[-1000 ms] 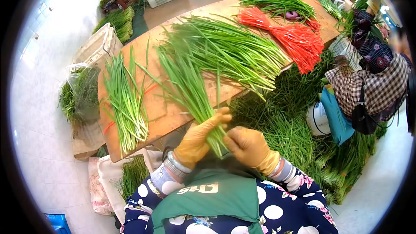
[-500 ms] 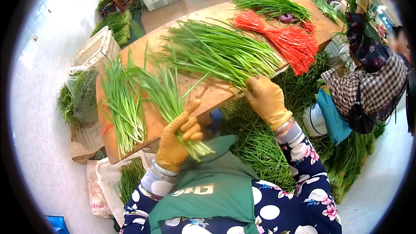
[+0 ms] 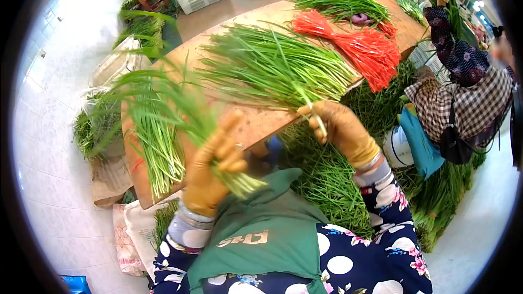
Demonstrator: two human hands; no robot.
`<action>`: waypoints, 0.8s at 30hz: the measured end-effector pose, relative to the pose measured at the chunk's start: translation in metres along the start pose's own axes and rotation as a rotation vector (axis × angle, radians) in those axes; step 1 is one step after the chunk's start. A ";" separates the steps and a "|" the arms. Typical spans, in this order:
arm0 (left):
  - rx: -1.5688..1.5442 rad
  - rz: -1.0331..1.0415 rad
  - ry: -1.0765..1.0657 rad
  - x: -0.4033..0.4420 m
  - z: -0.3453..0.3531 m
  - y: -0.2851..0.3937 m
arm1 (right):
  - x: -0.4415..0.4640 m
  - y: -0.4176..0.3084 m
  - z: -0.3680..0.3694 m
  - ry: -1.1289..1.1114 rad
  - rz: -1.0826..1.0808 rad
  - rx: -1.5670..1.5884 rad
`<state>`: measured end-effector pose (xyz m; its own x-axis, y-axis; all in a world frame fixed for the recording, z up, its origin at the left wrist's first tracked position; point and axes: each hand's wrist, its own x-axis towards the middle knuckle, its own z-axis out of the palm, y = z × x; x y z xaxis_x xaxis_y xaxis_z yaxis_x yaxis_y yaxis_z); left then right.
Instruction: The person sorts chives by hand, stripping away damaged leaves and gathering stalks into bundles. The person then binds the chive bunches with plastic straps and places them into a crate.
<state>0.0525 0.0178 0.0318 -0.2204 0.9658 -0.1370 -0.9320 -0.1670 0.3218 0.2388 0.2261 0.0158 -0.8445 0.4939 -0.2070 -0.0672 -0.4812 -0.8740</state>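
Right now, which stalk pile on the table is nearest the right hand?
The large middle pile, close by the right hand; the left-end bundle and the bundles beyond the red strips lie farther.

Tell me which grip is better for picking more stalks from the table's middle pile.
Probably the right grip: it's beside the middle pile, holding few stalks. The left grip is farther off, holding a fuller bunch.

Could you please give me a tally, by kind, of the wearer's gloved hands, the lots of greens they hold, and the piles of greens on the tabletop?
Gloved hands: 2 (left hand, right hand)
Held greens: 2 (bunch, thin stalk)
Piles: 4 (left pile, middle pile, far pile, far-end pile)
Total: 8
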 end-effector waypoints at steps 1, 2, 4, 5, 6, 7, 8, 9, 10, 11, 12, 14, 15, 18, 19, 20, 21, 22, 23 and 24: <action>0.073 -0.021 0.103 0.004 -0.011 -0.015 | -0.005 0.010 0.005 0.003 0.016 -0.013; 0.115 -0.058 0.225 0.006 -0.014 -0.028 | -0.012 0.017 0.014 0.028 0.032 -0.110; 0.211 -0.106 0.279 0.010 -0.027 -0.040 | -0.022 0.033 0.029 0.018 0.002 -0.262; 0.263 -0.120 0.215 0.012 -0.036 -0.042 | -0.024 0.044 0.032 0.004 -0.015 -0.300; 0.328 -0.105 0.202 0.013 -0.034 -0.045 | -0.023 0.064 0.037 0.022 -0.123 -0.360; 0.342 -0.095 0.201 0.015 -0.036 -0.049 | -0.021 0.078 0.041 0.042 -0.232 -0.418; 0.358 -0.099 0.187 0.017 -0.040 -0.051 | -0.024 0.080 0.043 0.043 -0.231 -0.418; 0.373 -0.103 0.172 0.018 -0.043 -0.052 | -0.027 0.078 0.047 0.053 -0.278 -0.526; 0.371 -0.104 0.170 0.019 -0.046 -0.054 | -0.031 0.077 0.049 0.063 -0.325 -0.634; 0.370 -0.081 0.193 0.019 -0.048 -0.055 | -0.035 0.081 0.049 0.066 -0.325 -0.637; 0.366 -0.057 0.216 0.020 -0.046 -0.056 | -0.039 0.085 0.048 0.061 -0.329 -0.674; 0.369 -0.096 0.195 0.021 -0.036 -0.057 | -0.046 0.083 0.049 0.054 -0.335 -0.746; 0.380 -0.138 0.175 0.021 -0.031 -0.057 | -0.046 0.083 0.047 0.055 -0.332 -0.753; 0.426 -0.117 0.205 0.020 -0.042 -0.063 | -0.047 0.082 0.044 0.059 -0.311 -0.823; 0.450 -0.094 0.241 0.021 -0.043 -0.062 | -0.049 0.082 0.045 0.126 -0.341 -0.801; 0.419 -0.075 0.300 0.020 -0.041 -0.059 | -0.050 0.081 0.046 0.191 -0.372 -0.779; 0.381 -0.077 0.324 0.021 -0.045 -0.054 | -0.052 0.083 0.039 0.188 -0.373 -0.788; 0.344 -0.046 0.335 0.020 -0.048 -0.048 | -0.055 0.089 0.024 0.207 -0.331 -0.900; 0.308 -0.019 0.349 0.018 -0.050 -0.044 | -0.060 0.092 0.009 0.226 -0.286 -1.010; 0.216 -0.008 0.349 0.017 -0.053 -0.043 | -0.068 0.091 -0.004 0.195 -0.216 -1.266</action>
<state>0.0739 0.0309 -0.0340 -0.3327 0.8351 -0.4381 -0.8603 -0.0785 0.5037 0.2922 0.1516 -0.0516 -0.7817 0.6233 0.0231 0.4444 0.5826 -0.6804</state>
